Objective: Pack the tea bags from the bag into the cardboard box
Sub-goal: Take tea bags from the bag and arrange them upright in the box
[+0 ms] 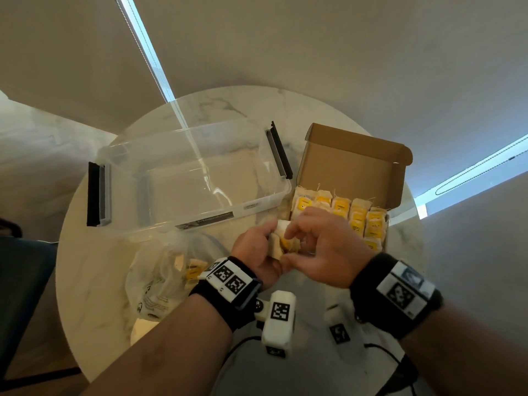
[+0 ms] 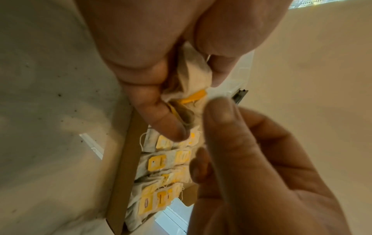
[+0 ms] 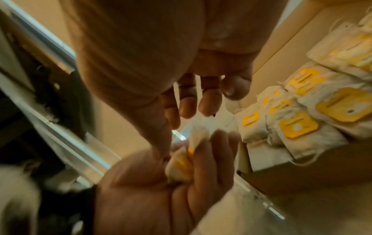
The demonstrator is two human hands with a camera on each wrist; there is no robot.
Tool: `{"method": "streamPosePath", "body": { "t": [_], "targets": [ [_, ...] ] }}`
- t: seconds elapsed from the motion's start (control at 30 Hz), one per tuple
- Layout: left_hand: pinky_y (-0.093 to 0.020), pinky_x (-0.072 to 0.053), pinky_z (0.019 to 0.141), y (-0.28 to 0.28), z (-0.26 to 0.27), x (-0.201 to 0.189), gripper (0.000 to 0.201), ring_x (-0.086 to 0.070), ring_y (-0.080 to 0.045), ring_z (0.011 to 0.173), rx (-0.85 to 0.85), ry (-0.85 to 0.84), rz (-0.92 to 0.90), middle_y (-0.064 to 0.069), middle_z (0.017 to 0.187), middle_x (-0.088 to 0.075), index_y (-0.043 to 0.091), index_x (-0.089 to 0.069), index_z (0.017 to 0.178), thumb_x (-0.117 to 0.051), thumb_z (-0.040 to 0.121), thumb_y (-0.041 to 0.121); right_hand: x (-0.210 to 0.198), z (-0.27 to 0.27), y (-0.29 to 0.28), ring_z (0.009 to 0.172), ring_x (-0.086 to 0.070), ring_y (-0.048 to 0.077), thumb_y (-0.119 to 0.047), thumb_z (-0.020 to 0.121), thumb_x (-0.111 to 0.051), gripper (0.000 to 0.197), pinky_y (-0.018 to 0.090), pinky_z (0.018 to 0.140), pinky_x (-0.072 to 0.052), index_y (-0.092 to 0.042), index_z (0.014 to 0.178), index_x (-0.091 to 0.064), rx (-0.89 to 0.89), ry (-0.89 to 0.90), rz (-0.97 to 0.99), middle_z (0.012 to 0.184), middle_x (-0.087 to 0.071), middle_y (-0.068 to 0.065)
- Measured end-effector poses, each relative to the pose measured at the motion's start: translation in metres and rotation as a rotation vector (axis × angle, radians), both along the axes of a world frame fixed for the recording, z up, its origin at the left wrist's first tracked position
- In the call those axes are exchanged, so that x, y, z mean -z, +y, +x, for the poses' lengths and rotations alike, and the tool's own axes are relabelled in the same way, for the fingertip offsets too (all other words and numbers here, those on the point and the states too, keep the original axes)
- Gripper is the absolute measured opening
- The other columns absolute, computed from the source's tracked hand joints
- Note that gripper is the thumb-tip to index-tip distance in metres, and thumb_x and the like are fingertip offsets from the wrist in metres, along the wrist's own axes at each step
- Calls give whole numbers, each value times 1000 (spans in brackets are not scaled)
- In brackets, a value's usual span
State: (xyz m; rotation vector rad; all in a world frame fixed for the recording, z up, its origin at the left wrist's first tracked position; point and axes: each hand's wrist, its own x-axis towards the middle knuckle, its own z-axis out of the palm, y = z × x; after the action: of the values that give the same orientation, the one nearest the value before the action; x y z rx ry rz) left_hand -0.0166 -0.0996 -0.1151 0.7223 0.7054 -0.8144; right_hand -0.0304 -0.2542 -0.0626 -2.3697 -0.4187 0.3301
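My left hand [image 1: 267, 242] grips a crumpled bunch of tea bags [image 1: 283, 225] with yellow tags, just in front of the cardboard box [image 1: 348, 158]. In the left wrist view its fingers and thumb curl round the bunch [image 2: 193, 74]. My right hand [image 1: 297, 238] hovers at the bunch with fingers loosely bent. In the right wrist view its fingertips [image 3: 187, 109] hang just above a white bag, with a gap to the thumb. The box stands open with its lid raised, and rows of packed tea bags [image 1: 340, 204] lie flat inside. A clear plastic bag [image 1: 160, 281] with a few tea bags lies at the lower left.
A large clear plastic bin [image 1: 200, 212] with black latches stands on the round marble table [image 1: 94, 267], left of the box. Black cables [image 1: 383, 350] run along the near table edge. A dark chair [image 1: 23, 281] stands to the left of the table.
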Motion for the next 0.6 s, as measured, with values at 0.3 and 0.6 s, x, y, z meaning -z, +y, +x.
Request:
{"method": "streamPosePath", "body": {
  "t": [0.3, 0.6],
  "targets": [
    [-38, -59, 84, -12, -8, -6, 44, -69, -31, 104, -23, -30, -89, -22, 123, -67, 0, -59, 130, -38, 105, 28, 23, -13, 6, 76, -45, 11, -37, 85, -63, 24, 21, 65, -34, -19, 88, -78, 76, -187, -58, 78, -51, -5],
    [-26, -53, 48, 0, -9, -12, 35, -62, -19, 58, 32, -44, -81, -9, 75, -65, 8, -68, 100, -62, 85, 40, 9, -8, -15, 81, -53, -1, -19, 86, -75, 12, 4, 73, -41, -17, 97, -79, 166, -259, 145, 93, -60, -4]
  ]
}}
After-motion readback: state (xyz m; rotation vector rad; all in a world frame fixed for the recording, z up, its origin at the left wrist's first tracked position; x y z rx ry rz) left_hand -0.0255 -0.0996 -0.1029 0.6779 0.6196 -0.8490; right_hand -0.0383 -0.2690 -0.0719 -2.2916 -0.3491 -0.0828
